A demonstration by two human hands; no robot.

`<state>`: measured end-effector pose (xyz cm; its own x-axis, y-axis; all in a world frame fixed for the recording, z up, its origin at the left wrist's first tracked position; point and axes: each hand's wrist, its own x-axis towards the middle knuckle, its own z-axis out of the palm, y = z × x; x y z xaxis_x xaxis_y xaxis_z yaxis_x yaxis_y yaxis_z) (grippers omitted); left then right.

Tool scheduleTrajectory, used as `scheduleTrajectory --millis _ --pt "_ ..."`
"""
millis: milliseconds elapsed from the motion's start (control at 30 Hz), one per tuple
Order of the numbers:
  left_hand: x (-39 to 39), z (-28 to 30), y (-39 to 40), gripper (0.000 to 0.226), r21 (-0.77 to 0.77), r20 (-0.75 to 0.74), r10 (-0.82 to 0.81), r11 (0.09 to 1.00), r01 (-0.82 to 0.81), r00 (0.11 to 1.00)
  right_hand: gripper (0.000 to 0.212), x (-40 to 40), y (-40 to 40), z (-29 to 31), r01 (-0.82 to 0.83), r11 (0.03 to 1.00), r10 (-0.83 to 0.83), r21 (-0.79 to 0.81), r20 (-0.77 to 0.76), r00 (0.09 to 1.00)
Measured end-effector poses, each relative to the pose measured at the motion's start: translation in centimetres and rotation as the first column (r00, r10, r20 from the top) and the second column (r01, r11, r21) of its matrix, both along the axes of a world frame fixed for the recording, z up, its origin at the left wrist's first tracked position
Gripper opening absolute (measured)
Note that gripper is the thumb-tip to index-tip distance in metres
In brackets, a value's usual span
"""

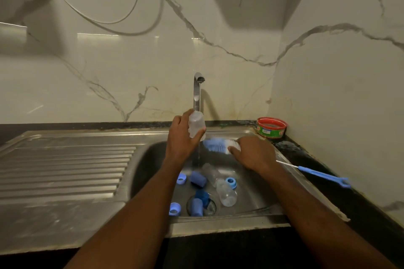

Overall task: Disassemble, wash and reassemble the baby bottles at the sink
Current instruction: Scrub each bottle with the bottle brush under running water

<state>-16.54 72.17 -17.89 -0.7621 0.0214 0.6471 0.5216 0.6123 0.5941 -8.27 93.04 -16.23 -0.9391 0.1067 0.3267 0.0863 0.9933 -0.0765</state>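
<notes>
My left hand [181, 137] grips a clear baby bottle [196, 123], bottom end up, over the steel sink [150, 155]. Water runs from the tap [197, 89] past the bottle's mouth. My right hand [253, 153] holds a blue-and-white bottle brush [216, 145] by its base, with the bristles pointing left toward the bottle's mouth. In the basin lie two more clear bottles [226, 194] [211, 172], blue screw rings [231, 182] [181, 178] [175, 208] and blue caps [197, 178] [196, 206] near the drain.
A thin blue nipple brush [317, 173] lies on the sink's right rim. A red and green tub [271, 127] stands at the back right corner. The ribbed steel drainboard [65, 170] stretches to the left. Marble walls close in behind and on the right.
</notes>
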Motion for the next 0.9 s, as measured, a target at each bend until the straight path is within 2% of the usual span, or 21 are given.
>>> scheduleTrajectory --millis 67,133,167,233,300,367,533,800,900 --pt "0.3 -0.7 -0.2 0.065 -0.041 0.142 0.014 0.999 -0.008 0.990 0.039 0.1 -0.2 -0.2 0.013 1.000 -0.013 0.003 0.020 1.000" --pt "1.2 -1.6 -0.8 0.062 -0.135 0.308 0.031 0.991 0.012 0.951 0.039 0.4 -0.5 -0.9 0.034 0.997 -0.045 0.065 0.174 0.984" --pt "1.9 -1.5 -0.9 0.063 -0.159 0.315 0.044 0.987 0.007 0.948 0.037 1.0 -0.7 -1.1 0.037 0.994 -0.061 0.106 0.226 0.972" --pt "3.4 -0.4 -0.9 0.065 -0.107 0.224 0.047 0.994 -0.023 0.974 0.031 2.0 -1.2 -0.9 0.034 0.987 -0.067 0.158 0.207 0.976" --pt "4.7 0.4 -0.8 0.065 -0.061 0.216 0.036 0.998 -0.024 0.976 0.026 2.9 -2.0 -0.4 0.051 0.985 -0.071 0.166 0.115 0.991" --pt "6.0 0.5 -1.3 0.065 -0.112 0.255 0.038 0.994 -0.009 0.966 0.025 3.9 -3.2 0.0 0.056 0.985 -0.067 0.165 0.064 0.996" --pt "7.5 1.5 -6.0 0.074 -0.158 0.204 0.104 0.985 -0.072 0.973 0.021 6.2 -6.8 1.0 0.027 0.987 -0.033 0.160 0.035 0.999" --pt "9.5 6.7 -20.1 0.077 -0.177 0.130 0.285 0.949 -0.261 0.950 0.022 6.8 -17.2 5.2 -0.157 0.977 0.178 0.147 -0.146 0.973" --pt "11.0 7.6 -26.6 0.075 -0.207 0.142 0.380 0.914 -0.348 0.914 0.027 6.3 -23.4 6.4 -0.292 0.952 0.302 0.088 -0.135 0.944"
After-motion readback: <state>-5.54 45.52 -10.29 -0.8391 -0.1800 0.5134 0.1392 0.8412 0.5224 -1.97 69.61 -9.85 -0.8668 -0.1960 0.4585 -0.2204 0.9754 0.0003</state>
